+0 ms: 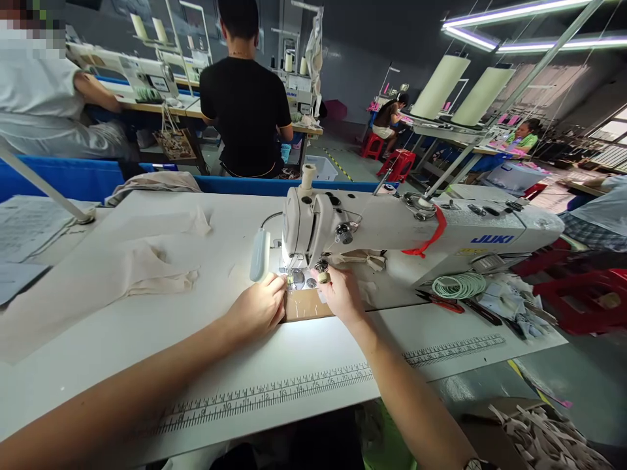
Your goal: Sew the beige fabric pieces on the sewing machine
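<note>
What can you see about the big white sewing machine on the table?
The sewing machine is white, long and looks like painted metal, with blue JUKI letters on its side. It stands upright on the white table, head toward the left. Black knobs sit on top, and a red strip hangs over its arm. A small lamp lights the needle area. The left hand and right hand press a brown piece flat under the needle.

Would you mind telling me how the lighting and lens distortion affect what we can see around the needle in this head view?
Head view: the machine lamp whitens the table before the left hand and right hand, washing out detail near the brown piece; the wide lens bows the printed ruler and JUKI sewing machine; the ceiling tubes flare; the background is dimmer.
</note>
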The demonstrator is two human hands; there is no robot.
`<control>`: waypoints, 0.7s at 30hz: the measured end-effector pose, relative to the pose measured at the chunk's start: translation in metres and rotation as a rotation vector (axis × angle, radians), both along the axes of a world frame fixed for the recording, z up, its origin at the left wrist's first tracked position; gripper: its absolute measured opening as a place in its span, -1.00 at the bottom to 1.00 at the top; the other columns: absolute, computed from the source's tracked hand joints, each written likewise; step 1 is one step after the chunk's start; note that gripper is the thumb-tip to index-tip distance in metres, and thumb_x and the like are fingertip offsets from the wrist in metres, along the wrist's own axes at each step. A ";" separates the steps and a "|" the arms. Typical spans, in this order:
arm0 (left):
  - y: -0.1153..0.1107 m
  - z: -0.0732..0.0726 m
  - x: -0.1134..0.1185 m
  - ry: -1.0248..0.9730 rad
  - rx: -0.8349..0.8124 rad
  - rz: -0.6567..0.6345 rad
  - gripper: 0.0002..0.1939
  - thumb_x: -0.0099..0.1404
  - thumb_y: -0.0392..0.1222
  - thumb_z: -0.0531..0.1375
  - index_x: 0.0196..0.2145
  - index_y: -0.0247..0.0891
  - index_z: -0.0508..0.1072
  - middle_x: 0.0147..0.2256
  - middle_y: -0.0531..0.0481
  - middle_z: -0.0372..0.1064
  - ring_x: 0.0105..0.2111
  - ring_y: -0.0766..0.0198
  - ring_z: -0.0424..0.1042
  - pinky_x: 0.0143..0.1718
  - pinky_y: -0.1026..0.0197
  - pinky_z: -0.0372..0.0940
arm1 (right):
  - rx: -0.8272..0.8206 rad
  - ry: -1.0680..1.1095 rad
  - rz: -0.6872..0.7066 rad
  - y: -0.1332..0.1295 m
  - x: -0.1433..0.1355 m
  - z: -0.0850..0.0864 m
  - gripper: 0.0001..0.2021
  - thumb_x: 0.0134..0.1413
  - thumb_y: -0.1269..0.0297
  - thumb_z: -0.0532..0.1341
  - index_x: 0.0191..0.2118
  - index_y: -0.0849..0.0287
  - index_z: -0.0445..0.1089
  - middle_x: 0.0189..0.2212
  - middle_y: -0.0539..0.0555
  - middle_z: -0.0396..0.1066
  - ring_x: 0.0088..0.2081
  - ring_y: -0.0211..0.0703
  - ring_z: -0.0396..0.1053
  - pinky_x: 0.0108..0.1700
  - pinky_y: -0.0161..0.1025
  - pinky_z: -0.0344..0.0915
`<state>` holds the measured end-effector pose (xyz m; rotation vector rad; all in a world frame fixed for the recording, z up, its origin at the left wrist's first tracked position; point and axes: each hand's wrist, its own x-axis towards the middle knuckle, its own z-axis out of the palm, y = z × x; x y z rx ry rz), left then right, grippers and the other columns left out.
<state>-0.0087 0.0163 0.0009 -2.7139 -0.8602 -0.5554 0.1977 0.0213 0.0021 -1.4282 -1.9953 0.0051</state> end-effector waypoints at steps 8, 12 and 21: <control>0.000 0.003 -0.003 -0.073 -0.165 0.024 -0.70 0.31 -0.34 -0.10 -0.17 -0.39 0.39 -0.17 -0.26 0.37 -0.20 0.06 0.33 -0.26 0.10 0.36 | -0.003 0.049 0.024 -0.007 0.006 0.003 -0.74 0.21 0.27 0.07 -0.49 0.18 0.33 -0.69 -0.07 0.24 -0.60 -0.29 0.11 -0.39 -0.31 0.04; 0.003 0.013 -0.007 -0.045 -0.302 0.267 -0.73 0.28 -0.32 -0.04 -0.11 -0.35 0.34 -0.13 -0.20 0.34 -0.32 0.13 0.35 -0.50 0.18 0.23 | -0.109 0.071 -0.022 -0.021 -0.002 0.009 -0.74 0.20 0.28 0.08 -0.49 0.18 0.35 -0.68 -0.08 0.21 -0.60 -0.28 0.10 -0.48 -0.32 0.00; 0.000 0.038 -0.033 -0.244 -0.679 0.479 -0.71 0.28 -0.16 0.01 -0.59 -0.25 0.21 -0.61 0.08 0.13 -0.59 0.33 0.11 -0.53 0.25 -0.04 | -0.335 -0.040 -0.010 -0.049 -0.052 0.019 -0.91 0.09 0.25 0.22 -0.31 0.15 0.36 -0.32 0.08 0.37 -0.33 -0.08 0.34 -0.33 -0.21 0.21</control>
